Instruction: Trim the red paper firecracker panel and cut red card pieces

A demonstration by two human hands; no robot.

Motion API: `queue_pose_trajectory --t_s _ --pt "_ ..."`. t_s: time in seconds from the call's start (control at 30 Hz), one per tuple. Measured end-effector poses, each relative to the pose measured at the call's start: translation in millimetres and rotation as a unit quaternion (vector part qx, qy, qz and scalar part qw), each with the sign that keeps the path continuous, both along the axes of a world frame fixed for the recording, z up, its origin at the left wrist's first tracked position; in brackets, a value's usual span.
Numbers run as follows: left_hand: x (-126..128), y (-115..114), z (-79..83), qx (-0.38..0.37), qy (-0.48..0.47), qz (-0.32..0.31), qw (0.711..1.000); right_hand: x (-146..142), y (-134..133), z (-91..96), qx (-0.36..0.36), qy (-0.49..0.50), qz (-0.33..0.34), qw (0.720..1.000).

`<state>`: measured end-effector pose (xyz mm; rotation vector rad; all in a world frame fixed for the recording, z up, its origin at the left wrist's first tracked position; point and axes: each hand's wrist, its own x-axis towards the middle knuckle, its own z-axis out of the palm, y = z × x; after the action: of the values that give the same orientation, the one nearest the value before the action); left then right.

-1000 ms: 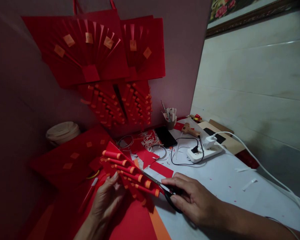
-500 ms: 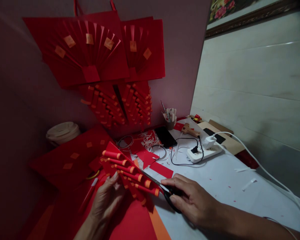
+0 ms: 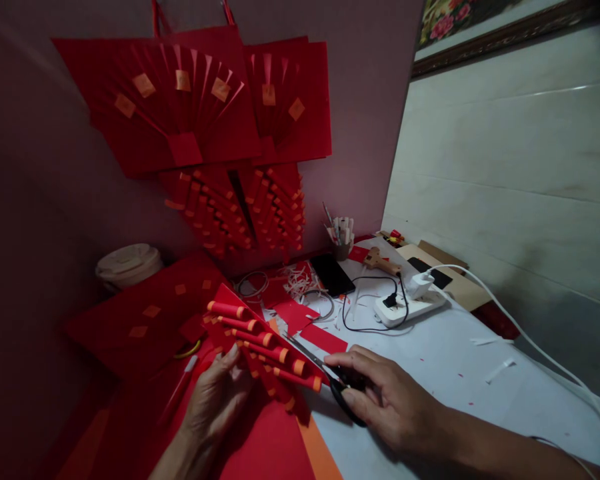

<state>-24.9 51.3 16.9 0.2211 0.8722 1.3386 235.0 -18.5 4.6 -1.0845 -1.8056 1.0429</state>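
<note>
My left hand (image 3: 219, 393) is closed on the left part of a red paper firecracker decoration (image 3: 260, 347), its thumb over the edge and its other fingers partly hidden beneath. Rows of small red paper rolls with orange bands cover this piece. My right hand (image 3: 380, 393) grips black-handled scissors (image 3: 347, 400). Their blades lie along the upper right edge of the decoration; whether they bite into the paper I cannot tell. Beneath my left hand is red paper (image 3: 260, 443) with an orange strip (image 3: 319, 445) beside it.
Red fan decorations (image 3: 185, 107) hang on the wall. On the white table (image 3: 430, 393) are a power strip (image 3: 409, 307) with cables, a glue gun (image 3: 381, 261), a black phone (image 3: 333, 275), a pen cup (image 3: 341, 240) and paper scraps (image 3: 300, 283). A white lidded container (image 3: 130, 265) stands left.
The view has shifted very slightly, so everything sits a little to the right and lower. The scissor handles look slightly closer to the decoration's edge; both hands keep their hold.
</note>
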Motion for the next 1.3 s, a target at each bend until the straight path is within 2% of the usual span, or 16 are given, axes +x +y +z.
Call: queue_pose_trajectory --t_s 0.33,0.53,1.0,1.3 --pt "-1.8 1.9 -4.0 0.004 -0.006 -0.007 1.0 -1.3 -1.3 4.7 -0.005 -0.012 -0.007 1.0" --pt "-1.1 1.4 -6.8 0.008 -0.013 -0.028 0.999 -1.1 -1.7 1.1 0.022 -0.022 -0.008 0.999" --pt "-1.1 1.6 -9.5 0.0 0.002 -0.011 1.0 -0.7 -0.8 -5.4 0.049 -0.024 -0.008 0.998" --pt "2.2 -1.9 -4.2 0.007 0.004 -0.034 0.999 -0.1 0.2 -4.0 0.044 -0.031 -0.007 0.999"
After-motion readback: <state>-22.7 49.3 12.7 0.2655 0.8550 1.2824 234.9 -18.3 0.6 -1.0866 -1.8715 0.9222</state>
